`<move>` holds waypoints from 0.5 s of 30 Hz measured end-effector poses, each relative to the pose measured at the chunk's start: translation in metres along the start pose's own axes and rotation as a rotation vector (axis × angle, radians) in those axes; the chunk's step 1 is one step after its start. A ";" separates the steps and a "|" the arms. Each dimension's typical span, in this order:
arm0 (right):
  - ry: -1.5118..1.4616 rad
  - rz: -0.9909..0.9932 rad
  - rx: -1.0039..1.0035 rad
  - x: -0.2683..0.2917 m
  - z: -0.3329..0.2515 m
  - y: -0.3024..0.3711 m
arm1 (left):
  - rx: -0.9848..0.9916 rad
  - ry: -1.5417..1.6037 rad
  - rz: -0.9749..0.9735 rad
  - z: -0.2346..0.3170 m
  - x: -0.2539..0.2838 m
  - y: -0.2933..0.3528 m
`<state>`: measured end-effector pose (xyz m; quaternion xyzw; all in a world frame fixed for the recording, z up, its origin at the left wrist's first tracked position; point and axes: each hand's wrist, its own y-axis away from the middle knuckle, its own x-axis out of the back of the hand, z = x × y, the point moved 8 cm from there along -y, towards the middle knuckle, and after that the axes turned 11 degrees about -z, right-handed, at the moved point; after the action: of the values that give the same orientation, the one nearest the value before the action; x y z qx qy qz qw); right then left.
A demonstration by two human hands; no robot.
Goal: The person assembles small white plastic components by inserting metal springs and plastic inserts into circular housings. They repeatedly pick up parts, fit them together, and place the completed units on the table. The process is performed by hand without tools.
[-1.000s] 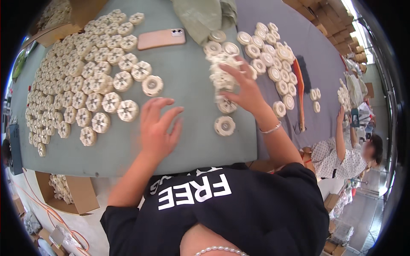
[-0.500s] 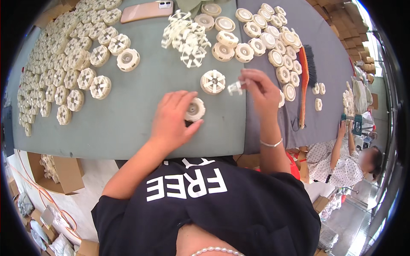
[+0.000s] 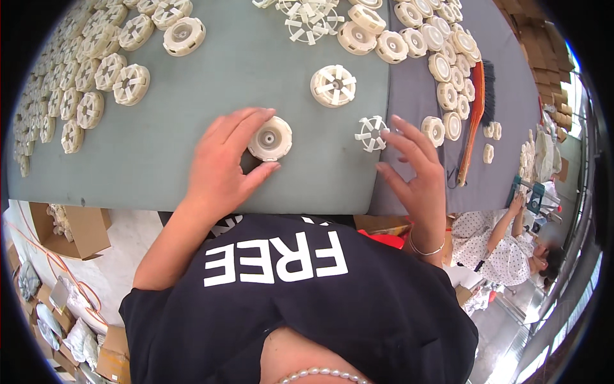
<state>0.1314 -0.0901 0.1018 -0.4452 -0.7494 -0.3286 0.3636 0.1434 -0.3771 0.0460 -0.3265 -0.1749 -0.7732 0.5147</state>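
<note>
Left hand gripped the rim of a cream recessed disc on green tabletop. Right hand, fingers parted, was at white spoked ring; contact unclear. Beyond: spoke-fitted disc, then piled spoked rings.

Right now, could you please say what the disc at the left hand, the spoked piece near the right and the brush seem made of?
Disc: probably matte cream plastic, from its even colour and moulded-looking rings.
Spoked piece: likely smooth white plastic, given its thin arms.
Brush: orange handle, perhaps painted wood or plastic; dark, fibrous-looking bristles.
</note>
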 end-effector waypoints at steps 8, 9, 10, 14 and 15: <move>-0.190 -0.112 -0.091 -0.018 0.028 -0.025 | 0.243 0.365 -0.059 -0.009 0.001 0.009; -0.194 -0.122 -0.081 -0.014 0.019 -0.030 | 0.247 0.417 -0.055 -0.012 0.000 0.009; -0.198 -0.132 -0.072 -0.013 0.014 -0.034 | 0.255 0.426 -0.063 -0.013 -0.001 0.009; -0.213 -0.191 -0.055 -0.022 0.021 -0.039 | 0.221 0.453 -0.047 -0.011 -0.001 0.006; -0.214 -0.192 -0.045 -0.023 0.019 -0.038 | 0.200 0.459 -0.036 -0.011 -0.002 0.006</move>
<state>0.0998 -0.0996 0.0660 -0.4117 -0.8155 -0.3293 0.2386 0.1459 -0.3848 0.0367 -0.0867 -0.1349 -0.8151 0.5567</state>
